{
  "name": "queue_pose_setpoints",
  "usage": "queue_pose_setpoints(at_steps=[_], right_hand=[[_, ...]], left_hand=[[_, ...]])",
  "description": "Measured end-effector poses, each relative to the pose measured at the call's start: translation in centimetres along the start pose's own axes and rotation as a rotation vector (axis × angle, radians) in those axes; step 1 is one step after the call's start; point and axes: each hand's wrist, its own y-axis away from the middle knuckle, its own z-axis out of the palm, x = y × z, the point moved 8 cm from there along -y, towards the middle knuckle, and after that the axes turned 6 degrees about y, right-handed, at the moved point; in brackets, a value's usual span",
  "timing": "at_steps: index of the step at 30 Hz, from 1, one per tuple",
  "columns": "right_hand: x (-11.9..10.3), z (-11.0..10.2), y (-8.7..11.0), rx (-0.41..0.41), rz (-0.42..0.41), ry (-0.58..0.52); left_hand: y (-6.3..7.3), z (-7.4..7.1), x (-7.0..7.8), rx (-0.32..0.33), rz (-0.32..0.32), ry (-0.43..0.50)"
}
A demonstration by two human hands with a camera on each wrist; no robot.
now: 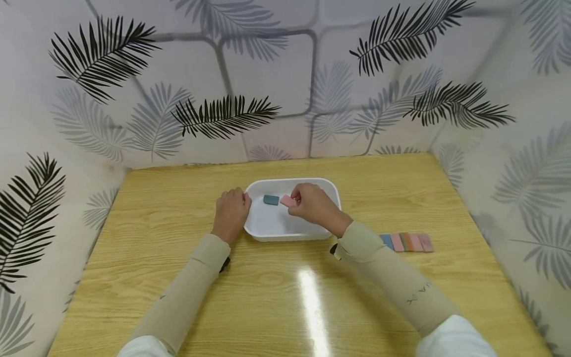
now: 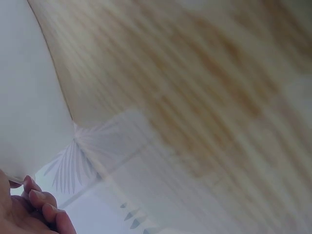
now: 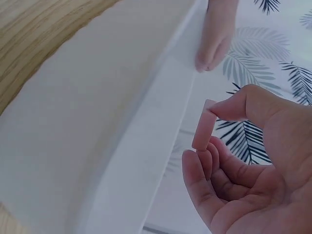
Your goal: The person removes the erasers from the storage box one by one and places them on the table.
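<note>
A white rectangular plastic tray (image 1: 285, 237) stands on the table. At its left end my left hand (image 1: 231, 213) grips the rim; the left wrist view shows the curled fingers (image 2: 43, 200) by the edge of the tray. Over the tray's inside, my right hand (image 1: 316, 203) pinches a small flat pink block (image 1: 288, 201) between thumb and fingers. Seen from the right wrist, that pink block (image 3: 203, 127) is tilted and its narrow side shows. A dark blue-grey block (image 1: 270, 199) lies in the tray, just left of the pink one.
On the wooden table (image 1: 178, 198), to the right of the tray, a row of several flat coloured blocks (image 1: 416, 242) in blue, pink, orange-green and reddish lies side by side, its left end partly behind my right sleeve (image 1: 366, 243). Leaf-patterned cloth (image 1: 267, 74) rises behind the table.
</note>
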Motion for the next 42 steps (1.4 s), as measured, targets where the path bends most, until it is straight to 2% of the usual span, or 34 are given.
queue_pose_setpoints(at_steps=[4, 14, 26, 35, 42], right_hand=[[1.0, -1.2, 1.3, 0.017, -0.002, 0.01], [4.1, -3.2, 3.8, -0.007, 0.028, 0.022], [8.0, -4.2, 6.1, 0.021, 0.086, -0.031], [10.5, -4.9, 8.6, 0.033, 0.145, -0.041], [13.0, -5.1, 11.3, 0.069, 0.188, -0.025]], left_hand=[[0.0, 0.1, -0.1, -0.01, -0.004, 0.005], [0.2, 0.2, -0.4, -0.013, -0.013, 0.016], [0.1, 0.4, -0.4, -0.023, -0.025, 0.029], [0.1, 0.4, -0.5, -0.017, -0.027, 0.037], [0.0, 0.2, -0.2, -0.028, -0.029, 0.041]])
